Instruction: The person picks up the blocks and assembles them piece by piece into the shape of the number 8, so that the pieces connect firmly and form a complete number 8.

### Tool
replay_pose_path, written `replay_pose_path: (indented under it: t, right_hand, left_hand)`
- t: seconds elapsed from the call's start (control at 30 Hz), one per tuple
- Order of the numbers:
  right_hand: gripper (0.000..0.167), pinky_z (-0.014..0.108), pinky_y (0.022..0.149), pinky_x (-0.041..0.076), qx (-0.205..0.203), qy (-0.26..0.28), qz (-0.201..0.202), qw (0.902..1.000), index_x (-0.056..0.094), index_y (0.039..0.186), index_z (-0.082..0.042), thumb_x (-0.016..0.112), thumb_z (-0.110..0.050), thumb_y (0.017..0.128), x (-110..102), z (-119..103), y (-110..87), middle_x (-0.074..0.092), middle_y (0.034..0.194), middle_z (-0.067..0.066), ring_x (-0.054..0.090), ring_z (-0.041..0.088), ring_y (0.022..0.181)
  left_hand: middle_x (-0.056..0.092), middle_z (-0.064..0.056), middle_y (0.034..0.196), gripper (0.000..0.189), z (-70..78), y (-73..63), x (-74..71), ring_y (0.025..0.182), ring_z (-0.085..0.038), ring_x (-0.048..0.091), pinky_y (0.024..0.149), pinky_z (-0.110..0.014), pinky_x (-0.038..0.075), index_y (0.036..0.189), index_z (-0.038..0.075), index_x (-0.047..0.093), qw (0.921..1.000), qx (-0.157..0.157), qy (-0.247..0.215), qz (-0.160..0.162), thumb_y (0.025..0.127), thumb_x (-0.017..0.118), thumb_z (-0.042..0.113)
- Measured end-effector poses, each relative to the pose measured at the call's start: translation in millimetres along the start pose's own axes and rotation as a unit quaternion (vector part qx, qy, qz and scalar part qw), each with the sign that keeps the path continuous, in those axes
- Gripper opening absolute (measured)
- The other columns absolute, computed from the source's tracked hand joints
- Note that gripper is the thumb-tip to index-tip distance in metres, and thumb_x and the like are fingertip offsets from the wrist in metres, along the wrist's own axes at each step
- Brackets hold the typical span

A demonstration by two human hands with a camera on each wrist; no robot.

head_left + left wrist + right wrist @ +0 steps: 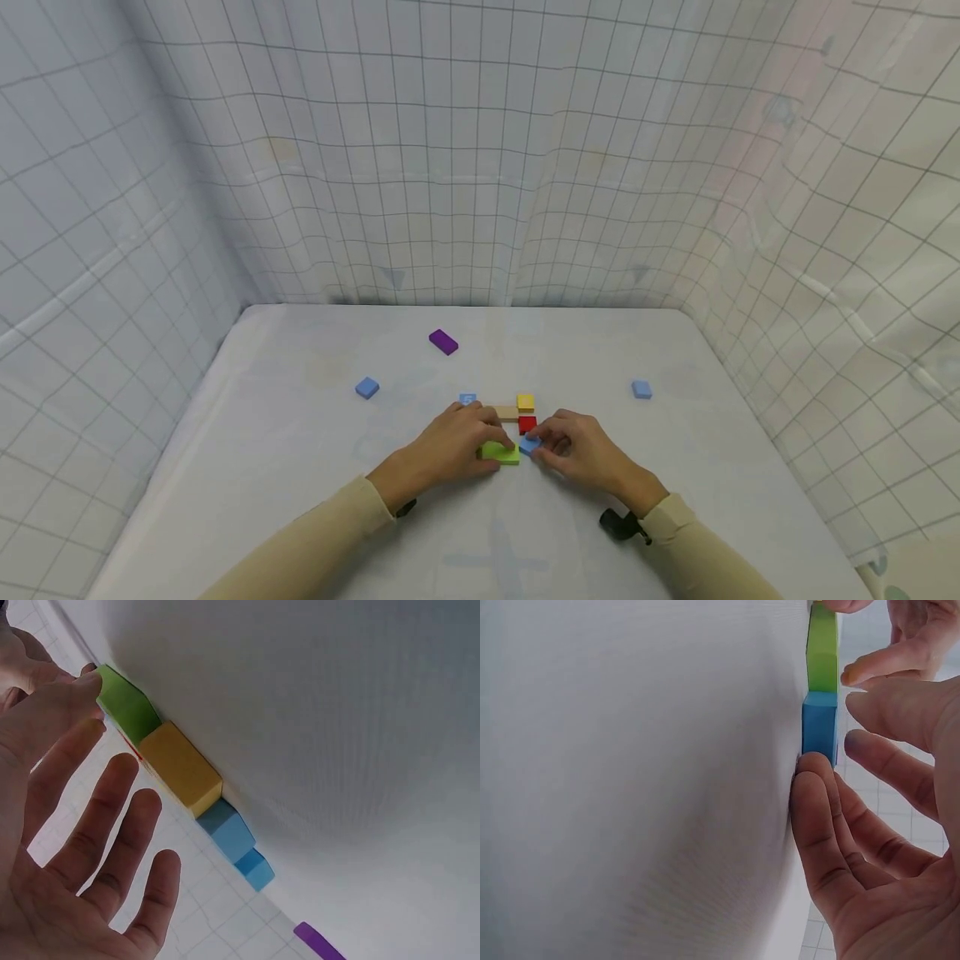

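In the head view my left hand (459, 442) is at a flat lime green block (501, 454), thumb at its near left edge and index finger over its top. The left wrist view shows the thumb touching the green block's end (129, 709), the other fingers spread. My right hand (581, 450) is over a small blue block (528, 445) beside the green one. In the right wrist view its thumb and index finger hover just above the blue block (820, 729), and another fingertip meets its side. Behind it lies a red block (527, 425), partly covered by fingers.
A yellow block (526, 403), a tan block (506, 413) and a blue block marked 5 (467, 399) lie just behind the hands. Farther out are a purple block (443, 342), a blue block (367, 387) at left and another blue block (641, 389) at right. Grid-patterned curtains (480, 167) surround the white table (300, 342).
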State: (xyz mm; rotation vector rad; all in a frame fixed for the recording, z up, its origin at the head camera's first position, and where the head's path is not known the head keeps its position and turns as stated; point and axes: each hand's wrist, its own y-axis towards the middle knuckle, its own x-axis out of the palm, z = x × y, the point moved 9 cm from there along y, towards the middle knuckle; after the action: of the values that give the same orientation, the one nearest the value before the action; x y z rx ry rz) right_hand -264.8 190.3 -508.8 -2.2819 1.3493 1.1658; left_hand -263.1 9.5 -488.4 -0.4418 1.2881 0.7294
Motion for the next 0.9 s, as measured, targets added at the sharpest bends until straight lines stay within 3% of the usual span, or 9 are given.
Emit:
replay_pose_path:
  t: [0.13,0.33,0.63,0.9]
  right_hand:
    - [0.025,0.024,0.085,0.068,0.002,-0.013,0.004,0.9999,0.085,0.128,-0.013,0.09,-0.013,0.103,-1.6,-1.4,-1.1,0.079,0.116,0.002,0.077,0.004,0.096]
    - [0.027,0.021,0.081,0.065,-0.008,-0.045,0.029,0.9985,0.086,0.126,-0.014,0.094,-0.011,0.099,-5.4,-8.3,-3.2,0.075,0.114,0.001,0.069,0.003,0.09]
    - [0.029,0.024,0.085,0.059,-0.039,-0.109,0.042,0.9923,0.088,0.123,-0.02,0.099,-0.023,0.096,-0.1,-28.1,1.1,0.07,0.121,-0.003,0.062,0.011,0.1]
    - [0.03,0.026,0.089,0.06,-0.035,-0.132,0.034,0.99,0.088,0.124,-0.021,0.099,-0.026,0.097,5.8,-29.8,2.5,0.071,0.121,-0.004,0.065,0.014,0.104]
  left_hand:
    - [0.08,0.005,0.123,0.03,-8.2,-9.5,-10.1,0.12,-0.018,0.071,0.105,-0.047,0.061,0.124,0.031,0.091,0.9993,-0.019,-0.009,0.032,0.096,0.099,0.035]
    - [0.08,0.005,0.108,0.026,-25.6,-26.3,-21.3,0.097,-0.013,0.064,0.09,-0.037,0.059,0.112,0.024,0.091,0.995,-0.066,-0.007,0.074,0.091,0.103,0.036]
    - [0.079,0.006,0.095,0.027,-37.6,-35.4,-15.2,0.089,-0.009,0.064,0.084,-0.029,0.062,0.1,0.021,0.086,0.9901,-0.127,-0.021,0.056,0.09,0.104,0.039]
    - [0.077,0.008,0.091,0.028,-36.8,-33.1,-12.3,0.084,-0.008,0.059,0.08,-0.026,0.059,0.099,0.021,0.085,0.9878,-0.145,-0.03,0.05,0.09,0.104,0.04]
